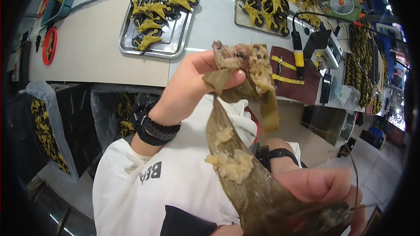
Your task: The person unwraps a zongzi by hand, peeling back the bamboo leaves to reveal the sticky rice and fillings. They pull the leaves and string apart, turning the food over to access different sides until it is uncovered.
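Observation:
A half-unwrapped sticky rice dumpling is held up in front of me, its pale rice and darker filling bare at the top. My left hand grips it from the left, thumb across a folded flap of leaf. From there a long brownish-green wrapping leaf runs down toward the lower right, with clumps of rice stuck to it. My right hand has its fingers closed round the leaf's lower part, which looks dark and blurred. Another leaf strip hangs below the dumpling on its right side.
On the worktable, a metal tray and a board bear yellow and black pieces. At right are a maroon tool mat, a yellow-black handheld tool and a green fan. A red basin stands left; plastic-lined boxes sit below.

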The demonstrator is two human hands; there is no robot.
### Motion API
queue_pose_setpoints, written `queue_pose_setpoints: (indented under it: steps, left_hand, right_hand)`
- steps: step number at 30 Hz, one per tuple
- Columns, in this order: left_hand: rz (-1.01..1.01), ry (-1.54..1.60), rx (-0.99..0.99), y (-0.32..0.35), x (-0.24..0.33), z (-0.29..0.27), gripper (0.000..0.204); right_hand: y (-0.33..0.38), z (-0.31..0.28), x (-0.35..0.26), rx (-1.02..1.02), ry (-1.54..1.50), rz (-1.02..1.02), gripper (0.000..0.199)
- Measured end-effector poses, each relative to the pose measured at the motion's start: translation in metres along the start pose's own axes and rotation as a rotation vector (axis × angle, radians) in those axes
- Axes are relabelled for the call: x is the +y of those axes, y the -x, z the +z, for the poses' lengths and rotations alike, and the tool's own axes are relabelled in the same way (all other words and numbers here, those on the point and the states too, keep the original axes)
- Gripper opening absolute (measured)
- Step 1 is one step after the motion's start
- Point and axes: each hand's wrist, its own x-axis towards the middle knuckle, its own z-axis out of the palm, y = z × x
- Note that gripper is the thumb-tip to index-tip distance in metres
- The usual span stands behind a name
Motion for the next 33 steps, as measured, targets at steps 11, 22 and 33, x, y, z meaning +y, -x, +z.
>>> queue_pose_setpoints:
  steps: [11, 22, 33]
  left_hand:
    - [-0.021, -0.039, 0.017, -0.006, -0.012, 0.003, 0.029]
    - [-0.04, 0.024, -0.04, -0.005, -0.012, 0.014, 0.03]
    - [-0.063, 0.035, -0.033, -0.007, -0.008, 0.011, 0.025]
  right_hand:
    - [-0.035, -0.039, -0.012, -0.204, -0.435, 1.136, 0.013]
    - [-0.004, 0.0, -0.03, 0.295, -0.507, 0.755, 0.019]
    - [0.001, 0.037, -0.009, 0.557, -0.734, 0.511, 0.028]
